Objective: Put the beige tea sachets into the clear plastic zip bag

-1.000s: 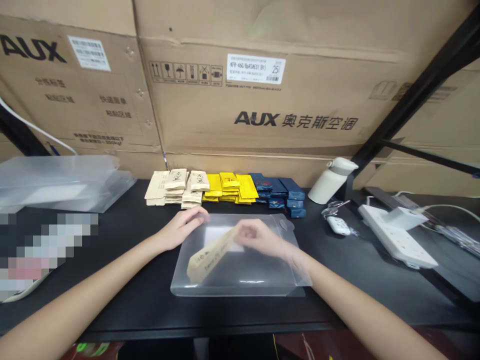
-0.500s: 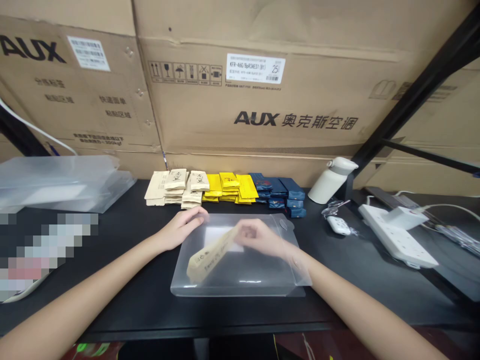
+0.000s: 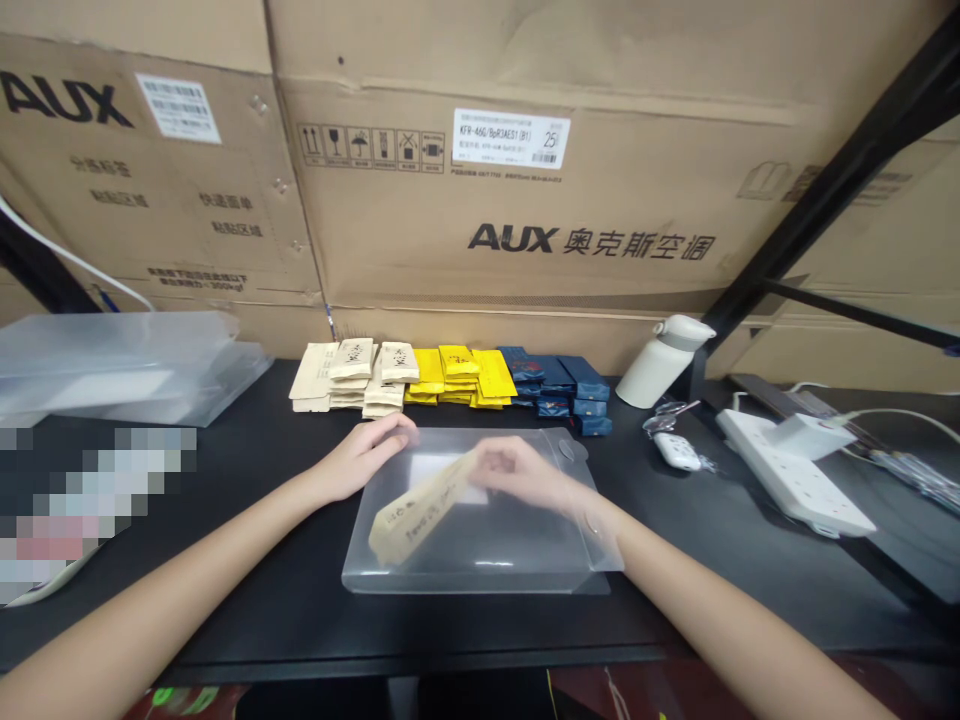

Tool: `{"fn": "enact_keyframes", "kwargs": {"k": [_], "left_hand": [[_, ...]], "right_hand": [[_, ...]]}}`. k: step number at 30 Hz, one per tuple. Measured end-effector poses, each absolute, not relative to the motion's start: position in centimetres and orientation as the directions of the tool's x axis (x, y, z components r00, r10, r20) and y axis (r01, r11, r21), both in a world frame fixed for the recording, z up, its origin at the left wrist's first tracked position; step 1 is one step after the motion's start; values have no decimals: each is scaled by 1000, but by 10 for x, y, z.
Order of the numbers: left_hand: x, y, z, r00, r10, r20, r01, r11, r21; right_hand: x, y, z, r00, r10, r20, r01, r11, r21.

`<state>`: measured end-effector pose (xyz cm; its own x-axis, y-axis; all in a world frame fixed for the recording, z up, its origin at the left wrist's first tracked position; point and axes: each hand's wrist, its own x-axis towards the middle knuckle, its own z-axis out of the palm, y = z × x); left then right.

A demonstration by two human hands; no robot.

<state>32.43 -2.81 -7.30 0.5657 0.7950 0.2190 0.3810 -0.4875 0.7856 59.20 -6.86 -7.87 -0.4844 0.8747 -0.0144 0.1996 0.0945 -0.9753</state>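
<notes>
A translucent plastic document case (image 3: pixel 480 575) lies flat on the black desk in front of me, its opening towards the right. My right hand (image 3: pixel 517 470) reaches inside it, seen through the plastic, with the fingers pinched on one end of a beige paper packet (image 3: pixel 416 510). The packet slants down to the left inside the case, with dark writing on it. At the case's upper left corner is my left hand (image 3: pixel 377 447), its fingers curled over the edge.
Along the back stand stacks of beige packets (image 3: pixel 352 362), yellow packets (image 3: pixel 495 375) and dark blue packets (image 3: pixel 556 375). A white bottle (image 3: pixel 660 370), an earphone case (image 3: pixel 677 450) and a power strip (image 3: pixel 795 480) are on the right. More plastic cases (image 3: pixel 202 375) lie at left. Cardboard boxes (image 3: pixel 600 60) form the back.
Inside the document case, the beige packet has shifted slightly left. Both of my hands stay in nearly the same place.
</notes>
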Motion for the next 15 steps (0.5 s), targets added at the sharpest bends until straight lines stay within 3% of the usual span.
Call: {"fn": "enact_keyframes", "kwargs": {"k": [15], "left_hand": [[324,-28,-73,569,793,218,387,-492,780]], "right_hand": [[592,-67,-82,-481,877,7,207,121,-971]]}}
